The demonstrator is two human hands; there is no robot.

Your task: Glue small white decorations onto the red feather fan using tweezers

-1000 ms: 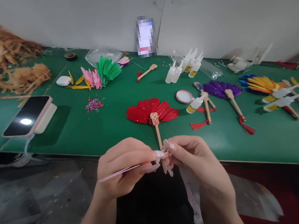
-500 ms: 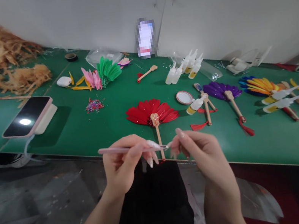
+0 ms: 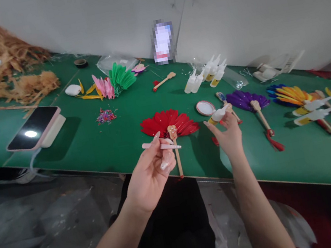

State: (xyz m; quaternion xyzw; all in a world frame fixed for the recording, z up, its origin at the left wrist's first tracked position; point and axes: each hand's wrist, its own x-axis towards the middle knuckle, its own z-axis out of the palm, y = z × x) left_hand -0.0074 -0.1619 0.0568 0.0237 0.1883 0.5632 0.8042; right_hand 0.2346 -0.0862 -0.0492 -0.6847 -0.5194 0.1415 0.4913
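My left hand point(image 3: 154, 166) pinches a slim, pale pink pen-like tool point(image 3: 162, 145), held above the handle of a red feather fan point(image 3: 169, 124). White beads dot the fan's feathers and its wooden head. On the right, my right hand point(image 3: 229, 130) reaches over a small glue bottle point(image 3: 217, 115) lying tilted on the table, thumb near its base and fingers by its nozzle. Those fingers are apart; whether they touch the bottle is unclear. Behind the bottle sits a round white dish point(image 3: 205, 108) with a reddish rim.
Purple point(image 3: 246, 100) and yellow-blue feather fans point(image 3: 291, 95) lie rightward, with two more glue bottles point(image 3: 314, 105). Further glue bottles point(image 3: 208, 76) stand at the back. Coloured bits point(image 3: 105, 116), a phone point(image 3: 34, 128) and green feathers point(image 3: 121, 76) are to the left.
My right hand has left the tool's tip and moved right and away from me to the glue bottle. My left hand has risen over the red fan's handle, still holding the pink tool.
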